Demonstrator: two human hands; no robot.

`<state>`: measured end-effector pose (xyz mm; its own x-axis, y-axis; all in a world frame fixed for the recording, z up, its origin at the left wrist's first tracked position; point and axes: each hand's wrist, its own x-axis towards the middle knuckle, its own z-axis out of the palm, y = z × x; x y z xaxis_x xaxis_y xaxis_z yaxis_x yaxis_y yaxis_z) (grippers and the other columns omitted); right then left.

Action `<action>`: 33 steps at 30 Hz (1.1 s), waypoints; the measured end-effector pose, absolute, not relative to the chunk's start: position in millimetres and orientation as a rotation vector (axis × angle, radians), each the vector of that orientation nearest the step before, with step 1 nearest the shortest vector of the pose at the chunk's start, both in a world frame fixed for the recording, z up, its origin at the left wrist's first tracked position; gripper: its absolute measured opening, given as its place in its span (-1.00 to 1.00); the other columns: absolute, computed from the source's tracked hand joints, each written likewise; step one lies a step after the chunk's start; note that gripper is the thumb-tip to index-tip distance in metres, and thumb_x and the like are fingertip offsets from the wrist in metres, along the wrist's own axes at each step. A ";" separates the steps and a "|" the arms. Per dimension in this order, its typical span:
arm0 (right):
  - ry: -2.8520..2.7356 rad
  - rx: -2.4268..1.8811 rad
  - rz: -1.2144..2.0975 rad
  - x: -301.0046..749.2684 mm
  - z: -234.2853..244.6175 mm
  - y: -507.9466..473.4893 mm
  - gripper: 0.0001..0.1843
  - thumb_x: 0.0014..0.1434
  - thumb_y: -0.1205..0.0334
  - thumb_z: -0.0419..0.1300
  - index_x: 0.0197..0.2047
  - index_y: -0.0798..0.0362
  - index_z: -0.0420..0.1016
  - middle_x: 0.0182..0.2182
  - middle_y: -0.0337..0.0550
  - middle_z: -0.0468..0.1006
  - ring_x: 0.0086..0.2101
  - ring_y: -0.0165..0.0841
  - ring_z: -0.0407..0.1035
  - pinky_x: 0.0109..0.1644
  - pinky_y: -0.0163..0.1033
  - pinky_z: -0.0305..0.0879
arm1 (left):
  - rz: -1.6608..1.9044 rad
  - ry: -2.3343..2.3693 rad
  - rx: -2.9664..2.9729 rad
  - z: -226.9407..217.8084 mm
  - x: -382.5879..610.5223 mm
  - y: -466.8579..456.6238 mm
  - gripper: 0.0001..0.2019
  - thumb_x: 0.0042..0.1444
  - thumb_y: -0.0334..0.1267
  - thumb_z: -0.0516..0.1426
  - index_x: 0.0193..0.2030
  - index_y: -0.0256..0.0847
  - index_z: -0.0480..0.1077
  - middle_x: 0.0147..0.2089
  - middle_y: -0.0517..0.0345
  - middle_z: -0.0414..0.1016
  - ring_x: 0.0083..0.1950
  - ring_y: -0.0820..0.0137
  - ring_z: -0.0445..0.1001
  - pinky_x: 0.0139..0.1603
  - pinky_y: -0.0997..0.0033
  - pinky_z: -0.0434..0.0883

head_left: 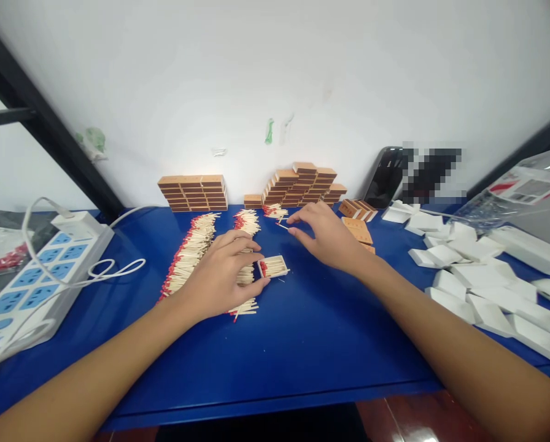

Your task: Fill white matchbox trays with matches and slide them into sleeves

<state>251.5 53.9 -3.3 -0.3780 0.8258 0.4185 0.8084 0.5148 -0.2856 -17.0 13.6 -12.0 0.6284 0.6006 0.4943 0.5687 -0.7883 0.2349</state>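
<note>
A small white matchbox tray (pixel 283 272) with red-headed matches lying in it sits on the blue table. My left hand (pixel 224 270) grips its left end between thumb and fingers, and rests over a row of loose matches (pixel 247 222). My right hand (pixel 323 236) is farther back, thumb and forefinger a little apart. Their tips are beside a single match (pixel 282 226), in front of a small heap of matches (pixel 273 211). Left of my left hand runs a longer, thick row of matches (pixel 188 255), red heads to the left.
Closed matchboxes stand stacked along the wall, a block (pixel 193 193) at left and a stepped pile (pixel 302 186) at centre. More boxes (pixel 356 229) lie right of it. Empty white trays (pixel 477 276) are scattered at right. A power strip (pixel 49 276) with cables occupies the left; a phone (pixel 385 177) leans behind.
</note>
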 end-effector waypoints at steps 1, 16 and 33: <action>-2.263 -1.373 0.022 252.4 -6.0 58.4 -0.74 0.43 0.17 0.15 0.05 0.09 0.59 -0.02 0.13 0.56 0.07 -0.01 0.34 0.19 0.08 0.27 | 0.873 0.997 2.790 -12.5 -16.8 13.2 -0.76 0.24 -0.12 0.33 -0.02 -0.14 0.65 0.10 -0.04 0.65 0.26 0.01 0.47 0.29 -0.17 0.44; -2.368 -1.447 0.053 257.2 -23.0 94.1 -0.74 0.43 0.14 0.15 0.04 0.05 0.58 -0.01 0.12 0.55 0.06 -0.03 0.32 0.14 0.06 0.26 | 0.846 0.992 2.824 -14.3 -17.3 13.5 -0.77 0.28 -0.08 0.31 -0.03 -0.13 0.63 0.11 -0.01 0.63 0.29 0.05 0.45 0.30 -0.09 0.43; -2.424 -1.537 0.070 261.6 -13.6 83.4 -0.78 0.44 0.21 0.13 -0.22 0.07 0.54 -0.17 0.09 0.56 -0.04 -0.07 0.35 0.03 -0.05 0.30 | 0.871 0.982 2.811 -14.0 -18.1 13.9 -0.78 0.26 -0.11 0.32 -0.03 -0.13 0.63 0.10 -0.01 0.64 0.27 0.05 0.45 0.30 -0.10 0.44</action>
<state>261.6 83.4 -13.6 -0.4011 0.8940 0.1998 0.8810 0.4362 -0.1831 -18.1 13.9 -14.0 0.6421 0.5842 0.4965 0.5623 -0.7990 0.2129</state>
